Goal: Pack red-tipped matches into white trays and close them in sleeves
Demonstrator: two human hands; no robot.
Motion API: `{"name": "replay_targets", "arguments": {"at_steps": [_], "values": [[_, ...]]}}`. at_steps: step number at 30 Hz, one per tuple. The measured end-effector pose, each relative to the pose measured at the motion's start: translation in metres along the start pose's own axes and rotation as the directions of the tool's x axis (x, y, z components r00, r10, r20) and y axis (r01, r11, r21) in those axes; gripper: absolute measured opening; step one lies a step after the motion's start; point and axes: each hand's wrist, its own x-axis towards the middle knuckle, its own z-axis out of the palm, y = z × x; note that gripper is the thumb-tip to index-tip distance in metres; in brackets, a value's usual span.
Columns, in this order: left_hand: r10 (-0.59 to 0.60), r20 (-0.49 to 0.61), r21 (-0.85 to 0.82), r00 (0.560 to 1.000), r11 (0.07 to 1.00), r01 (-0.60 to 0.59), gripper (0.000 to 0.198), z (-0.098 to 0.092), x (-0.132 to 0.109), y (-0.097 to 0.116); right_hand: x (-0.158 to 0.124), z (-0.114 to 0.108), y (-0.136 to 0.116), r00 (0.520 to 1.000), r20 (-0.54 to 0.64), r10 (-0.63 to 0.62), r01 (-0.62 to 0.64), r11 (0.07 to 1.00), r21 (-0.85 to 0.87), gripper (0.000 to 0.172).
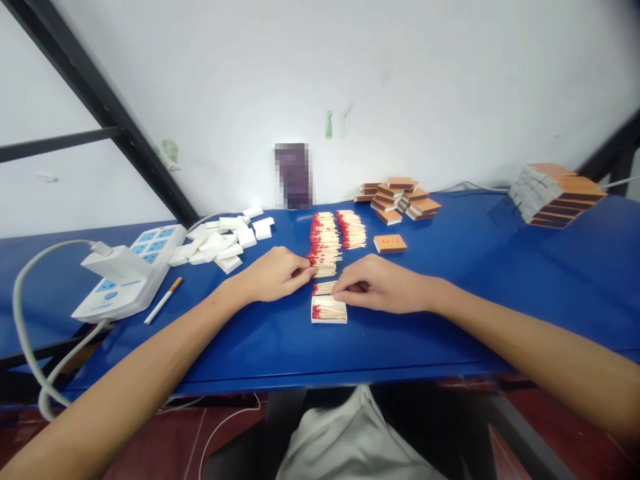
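My left hand point(280, 275) rests at the left edge of a long row of red-headed matches point(326, 243), finger and thumb pressed together by the match heads. Whatever lies between them is hidden. On the other side, my right hand point(377, 283) is closed with curled fingers, its tips at the stick ends of a small group of matches point(324, 288). I cannot make out what it pinches. Just below sits a white matchbox tray point(330, 319) partly filled with matches, their red heads to the left. A second, shorter bunch of matches point(353, 230) lies right of the row.
White matchbox trays point(220, 241) are heaped at left, near a cigarette point(164, 301) and a power strip point(135, 283) with a plugged charger. Orange matchbox sleeves point(397, 199) pile at back, one sleeve point(390, 244) nearer. A sleeve stack point(560, 195) stands far right on the blue table point(480, 267).
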Motion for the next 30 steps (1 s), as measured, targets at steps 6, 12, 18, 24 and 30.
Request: {"name": "replay_targets", "arguments": {"at_steps": [6,12,18,24,30], "values": [[0.006,0.023,0.011,1.0,1.0,-0.006,0.04,0.0,0.001,0.0,0.0,-0.001,-0.004,0.999,0.034,-0.01,0.01,1.0,0.015,0.022],[-0.011,0.039,0.032,0.999,0.999,0.01,0.041,0.001,0.001,0.0,0.0,0.0,-0.001,1.0,0.001,0.003,-0.003,0.999,0.045,0.026],[-0.016,0.034,0.009,0.999,1.0,0.016,0.04,0.0,0.001,0.001,0.002,0.002,0.004,0.989,-0.129,0.075,-0.094,0.985,-0.147,0.025],[0.002,0.011,-0.02,1.0,1.0,-0.002,0.043,0.001,-0.001,0.001,0.002,0.001,0.005,0.989,-0.103,0.107,-0.128,0.965,-0.227,0.026],[-0.01,0.026,-0.017,1.0,1.0,0.01,0.044,0.001,0.0,0.001,0.002,0.003,0.008,0.991,-0.108,0.085,-0.109,0.965,-0.239,0.024]]}}
